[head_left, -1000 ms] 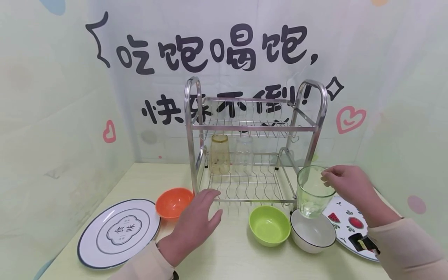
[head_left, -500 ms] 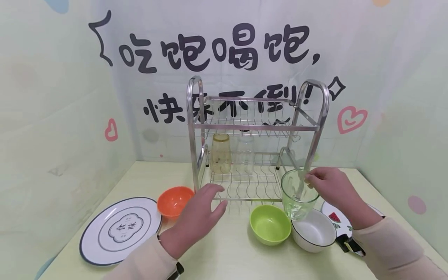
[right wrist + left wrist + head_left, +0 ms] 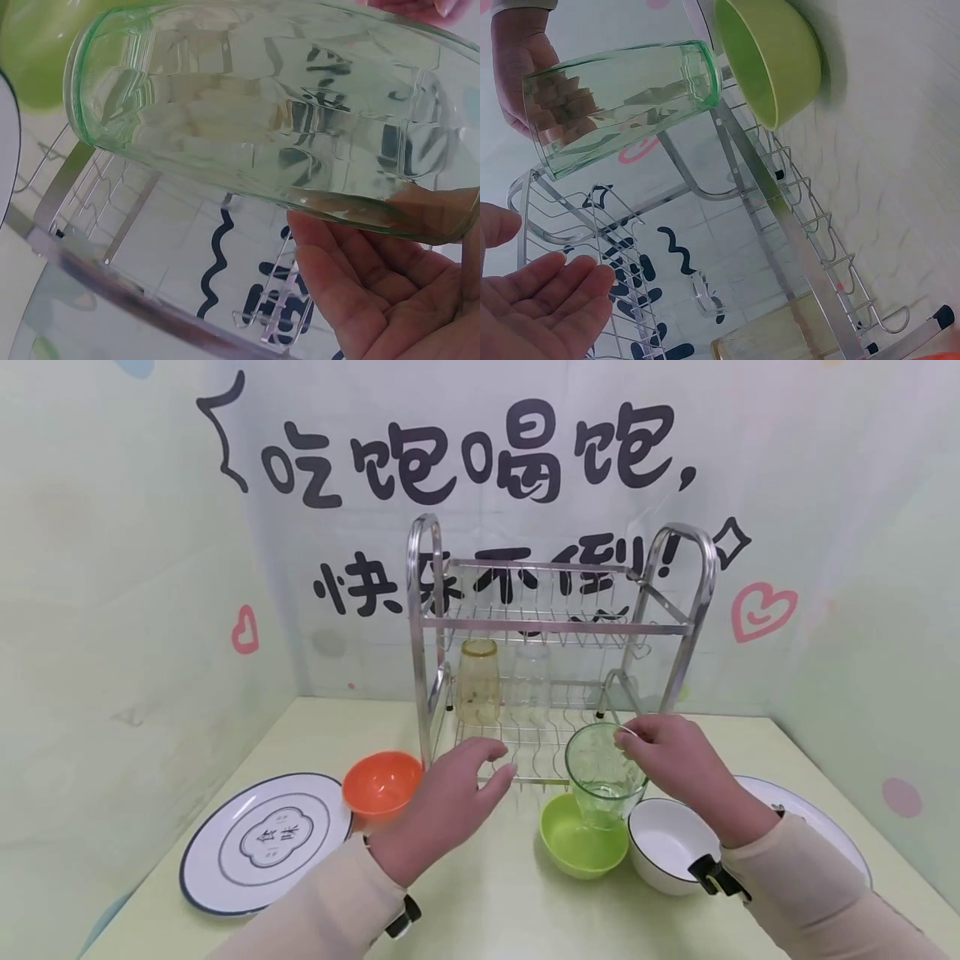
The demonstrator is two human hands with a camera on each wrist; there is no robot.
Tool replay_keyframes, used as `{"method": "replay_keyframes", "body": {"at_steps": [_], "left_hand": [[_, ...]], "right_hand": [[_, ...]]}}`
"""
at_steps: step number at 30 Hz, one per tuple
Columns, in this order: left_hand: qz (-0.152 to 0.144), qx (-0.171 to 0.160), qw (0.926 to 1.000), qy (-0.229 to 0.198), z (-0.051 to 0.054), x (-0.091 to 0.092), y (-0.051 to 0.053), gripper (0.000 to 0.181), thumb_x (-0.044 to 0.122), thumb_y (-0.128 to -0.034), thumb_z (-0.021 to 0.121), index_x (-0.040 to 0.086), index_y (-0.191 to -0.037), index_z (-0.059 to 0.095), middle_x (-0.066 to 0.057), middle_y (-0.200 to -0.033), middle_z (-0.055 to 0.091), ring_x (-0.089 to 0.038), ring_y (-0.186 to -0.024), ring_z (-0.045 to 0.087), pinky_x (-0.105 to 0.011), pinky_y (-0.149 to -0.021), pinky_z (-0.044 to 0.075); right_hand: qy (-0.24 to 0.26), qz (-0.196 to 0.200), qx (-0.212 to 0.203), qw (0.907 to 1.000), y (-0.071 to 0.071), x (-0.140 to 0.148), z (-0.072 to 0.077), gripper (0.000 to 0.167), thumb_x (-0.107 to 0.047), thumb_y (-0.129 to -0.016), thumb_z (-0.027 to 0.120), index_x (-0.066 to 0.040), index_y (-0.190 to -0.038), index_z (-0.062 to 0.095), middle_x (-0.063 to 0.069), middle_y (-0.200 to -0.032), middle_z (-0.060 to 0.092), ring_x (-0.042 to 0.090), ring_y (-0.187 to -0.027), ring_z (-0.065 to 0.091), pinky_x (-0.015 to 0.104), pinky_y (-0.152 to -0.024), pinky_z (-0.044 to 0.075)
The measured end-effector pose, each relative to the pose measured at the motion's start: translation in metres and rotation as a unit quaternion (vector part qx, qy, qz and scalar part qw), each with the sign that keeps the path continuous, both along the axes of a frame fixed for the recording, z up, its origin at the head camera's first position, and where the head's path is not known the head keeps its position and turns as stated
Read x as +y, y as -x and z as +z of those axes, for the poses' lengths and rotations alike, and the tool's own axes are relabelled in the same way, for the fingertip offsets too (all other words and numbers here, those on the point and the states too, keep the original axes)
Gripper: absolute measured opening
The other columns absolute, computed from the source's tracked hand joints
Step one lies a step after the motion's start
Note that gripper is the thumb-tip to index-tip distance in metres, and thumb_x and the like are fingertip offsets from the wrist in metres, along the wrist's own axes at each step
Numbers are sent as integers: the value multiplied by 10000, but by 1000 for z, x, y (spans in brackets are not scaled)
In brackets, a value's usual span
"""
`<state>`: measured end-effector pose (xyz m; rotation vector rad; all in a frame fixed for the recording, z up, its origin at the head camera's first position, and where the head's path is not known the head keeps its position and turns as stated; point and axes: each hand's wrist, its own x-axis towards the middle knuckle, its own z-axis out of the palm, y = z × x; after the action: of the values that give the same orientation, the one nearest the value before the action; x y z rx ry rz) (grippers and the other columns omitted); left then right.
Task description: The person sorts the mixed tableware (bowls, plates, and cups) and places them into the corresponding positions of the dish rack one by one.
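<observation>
My right hand [image 3: 667, 752] pinches a light green, see-through drinking glass [image 3: 600, 777] at its rim, between thumb and fingers. The glass is held in the air with its mouth up, in front of the lower right of the metal dish rack [image 3: 558, 628]. In the head view its base overlaps the lime green bowl [image 3: 581, 860]. My left hand [image 3: 450, 797] hovers before the rack's lower left, holding nothing, its fingers loosely bent and thumb apart; the left wrist view shows its bare palm [image 3: 540, 315]. On the lower rack tier an amber glass [image 3: 478, 685] and a clear glass [image 3: 531, 681] stand upside down.
A white bowl [image 3: 663, 864] with a dark rim sits right of the lime bowl. An orange bowl [image 3: 381, 787] and a large blue-rimmed plate [image 3: 217, 885] are on the left. Another plate [image 3: 825, 822] lies partly behind my right sleeve. A printed backdrop stands close behind the rack.
My right hand has carried the green glass leftward, from over the white bowl to the lime bowl's side. My left hand has shifted slightly right and up. The head view has tilted a little.
</observation>
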<state>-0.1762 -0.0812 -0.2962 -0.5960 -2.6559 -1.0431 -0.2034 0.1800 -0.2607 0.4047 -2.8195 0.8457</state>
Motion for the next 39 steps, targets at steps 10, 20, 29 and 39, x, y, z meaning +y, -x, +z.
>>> {"method": "replay_keyframes", "body": {"at_steps": [10,20,29,39], "left_hand": [[-69,-499,9985,-228,19,11,13,296,278,-980,551,61,-1158,643,-25,-1064,668,-197,-991,609,-372,-856,513],[-53,-1037,9946,88,30,21,21,251,295,-937,630,68,-1036,667,-9,-936,667,-160,-857,605,-302,-727,524],[-227,-1073,9935,288,25,24,22,148,180,-924,636,66,-830,646,17,-672,548,-128,-590,480,-242,-541,428],[-33,-1064,9939,283,20,25,22,221,90,-923,587,71,-705,562,16,-583,433,-113,-511,407,-226,-496,358]], "right_hand": [[80,375,203,9991,1,-23,0,222,-160,-948,557,-18,-942,729,17,-700,600,138,-571,450,315,-596,419],[73,634,271,9976,1,-40,1,212,-126,-936,558,-15,-946,738,28,-730,636,121,-548,451,313,-603,442],[44,732,209,9971,-1,-46,-3,209,-113,-936,560,5,-992,723,62,-834,678,131,-554,430,296,-562,408],[26,828,170,9964,-3,-53,-5,185,-102,-930,578,-13,-972,735,55,-859,697,126,-637,516,321,-641,480]]}}
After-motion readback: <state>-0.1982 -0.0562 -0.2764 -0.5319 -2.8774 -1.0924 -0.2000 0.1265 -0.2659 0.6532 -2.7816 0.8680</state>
